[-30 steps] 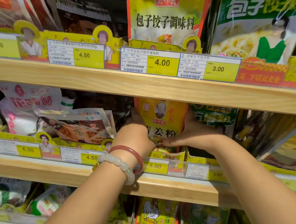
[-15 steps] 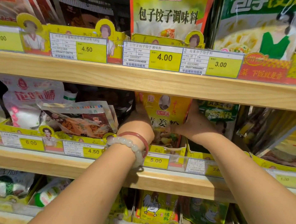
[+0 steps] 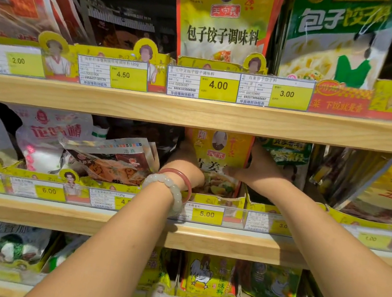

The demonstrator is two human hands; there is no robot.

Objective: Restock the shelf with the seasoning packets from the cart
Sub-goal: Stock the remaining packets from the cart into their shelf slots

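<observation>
Yellow foil seasoning packet (image 3: 217, 148) held upright from both sides, left hand (image 3: 184, 161) and right hand (image 3: 259, 169) each gripping an edge, for square seating in yellow cardboard tray (image 3: 218, 200) on middle wooden shelf (image 3: 56, 214).

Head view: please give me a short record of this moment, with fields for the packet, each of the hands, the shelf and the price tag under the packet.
packet: yellow seasoning packet, upright in the middle shelf row
left hand: left hand grips the packet's left edge; two bracelets on the wrist
right hand: right hand holds the packet's right edge, thumb on its front
shelf: wooden shelf with yellow dividers
price tag: price tag reads 5.00
</observation>
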